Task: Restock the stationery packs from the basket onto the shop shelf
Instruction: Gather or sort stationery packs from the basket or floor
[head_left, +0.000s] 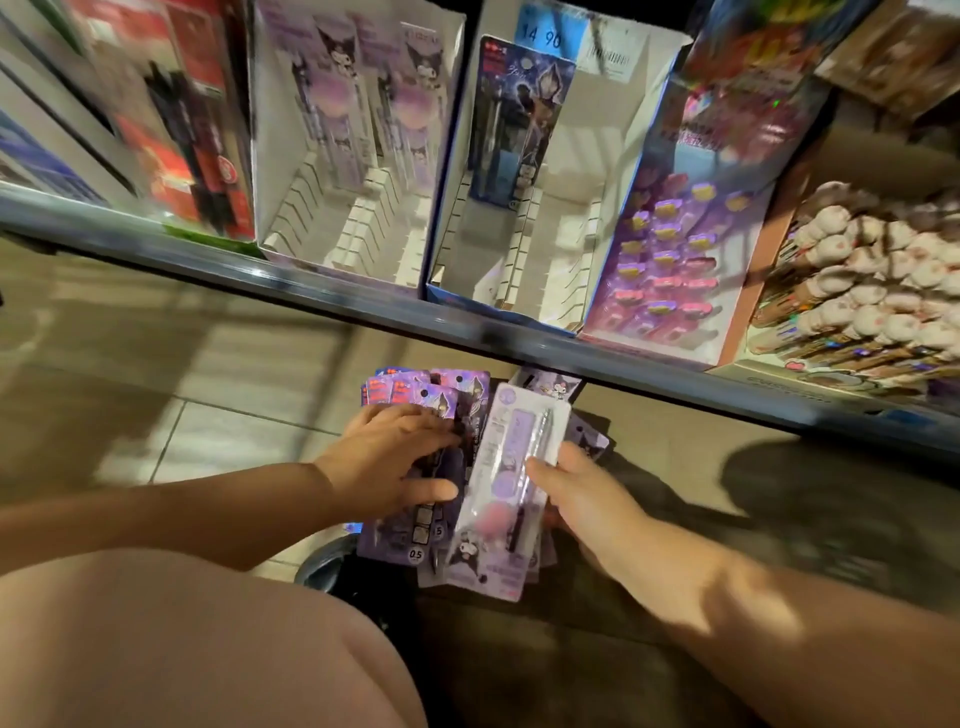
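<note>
Below the shelf edge, my left hand (395, 462) grips a fanned stack of dark purple pen packs (415, 395), thumb across their fronts. My right hand (576, 493) holds a pale lilac pen pack (514, 467) with more packs fanned behind it. The basket (327, 564) shows only as a dark rim under the packs. On the shelf stand two white display boxes: the left box (363, 228) holds two lilac packs at its back, the right box (566, 244) holds one blue pack (514, 119).
A metal shelf rail (363, 296) runs across above my hands. Red packs (197, 130) fill the box at the left. A purple box of clips (670, 260) and a tray of plush-topped pens (872, 280) stand at the right. My knee (182, 644) is at the lower left, over tiled floor.
</note>
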